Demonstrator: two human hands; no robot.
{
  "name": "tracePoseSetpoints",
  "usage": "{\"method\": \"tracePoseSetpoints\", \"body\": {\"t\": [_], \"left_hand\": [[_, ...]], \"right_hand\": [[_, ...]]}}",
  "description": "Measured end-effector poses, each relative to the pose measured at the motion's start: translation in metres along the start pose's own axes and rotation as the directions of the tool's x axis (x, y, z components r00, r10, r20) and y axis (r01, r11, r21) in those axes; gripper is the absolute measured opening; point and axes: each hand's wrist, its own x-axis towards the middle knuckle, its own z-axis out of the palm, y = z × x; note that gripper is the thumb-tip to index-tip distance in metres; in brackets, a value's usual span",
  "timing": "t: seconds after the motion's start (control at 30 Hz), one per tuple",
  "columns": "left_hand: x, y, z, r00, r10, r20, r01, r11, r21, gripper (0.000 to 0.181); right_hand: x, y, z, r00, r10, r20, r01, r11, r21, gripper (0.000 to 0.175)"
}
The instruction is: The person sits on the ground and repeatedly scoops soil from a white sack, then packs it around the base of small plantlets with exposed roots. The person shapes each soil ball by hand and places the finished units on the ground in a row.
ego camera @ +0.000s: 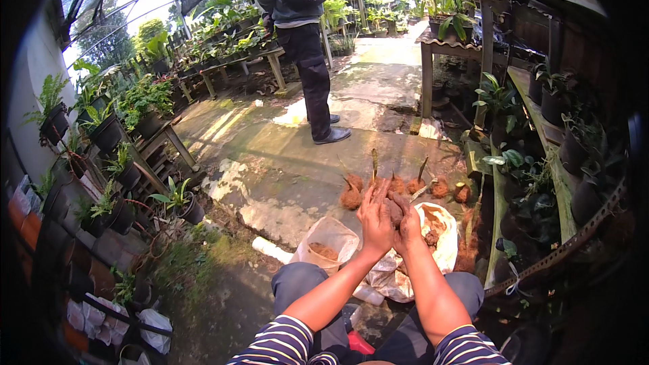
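Note:
My left hand (376,220) and my right hand (408,225) press together from both sides around a dark brown clump of soil (394,213). Soil coats the fingers of both. Right behind them, on the concrete, a row of round reddish-brown fibre balls runs across; a near one (350,197) and others, such as one with an upright stem (416,185), carry cut shoots. Below my right hand stands an open white sack (448,225) holding brown lumpy material. To the left of my wrists, a translucent plastic bag (329,228) contains loose brown soil or fibre (323,251).
A person (304,56) stands ahead on the concrete path. Potted plants on wooden benches (276,68) line the left; a planted shelf (545,137) rises close on my right. A white tube-like piece (271,249) lies beside the bag. A small potted plant (188,208) sits left.

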Motion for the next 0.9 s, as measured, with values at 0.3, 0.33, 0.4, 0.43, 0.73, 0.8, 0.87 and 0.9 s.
{"method": "tracePoseSetpoints", "body": {"t": [0.3,0.33,0.4,0.43,0.73,0.8,0.87,0.9], "left_hand": [[-0.006,0.002,-0.014,0.976,0.200,0.081,-0.216,0.905,0.368,0.051],[-0.006,0.000,-0.012,0.983,0.171,0.072,-0.186,0.919,0.347,0.051],[-0.001,-0.001,-0.012,0.996,0.080,0.042,-0.088,0.964,0.250,0.049],[0.003,0.002,-0.012,1.000,0.016,0.026,-0.020,0.985,0.172,0.049],[0.006,0.000,-0.008,0.992,0.024,-0.124,-0.005,0.989,0.148,0.052],[0.009,0.010,-0.013,0.984,0.174,-0.046,-0.159,0.957,0.241,0.051],[0.009,0.015,-0.018,0.974,0.224,0.025,-0.221,0.930,0.293,0.050],[0.009,0.017,-0.021,0.978,0.204,0.051,-0.210,0.929,0.304,0.050]], "right_hand": [[0.011,0.028,-0.033,0.992,0.006,0.123,-0.005,1.000,-0.010,0.036],[0.005,0.024,-0.023,0.993,-0.033,0.110,0.039,0.998,-0.053,0.033],[-0.003,0.013,0.002,0.997,-0.081,0.019,0.082,0.996,-0.046,0.031],[-0.004,0.008,0.020,0.995,-0.085,-0.060,0.085,0.996,0.005,0.031],[-0.002,0.002,0.036,0.987,-0.163,0.009,0.163,0.986,-0.021,0.028],[-0.001,0.013,0.012,0.992,-0.127,0.003,0.127,0.992,-0.002,0.025],[-0.002,0.018,0.004,0.990,-0.140,0.032,0.140,0.990,-0.028,0.024],[-0.001,0.020,0.002,0.983,-0.170,0.068,0.175,0.983,-0.063,0.023]]}}
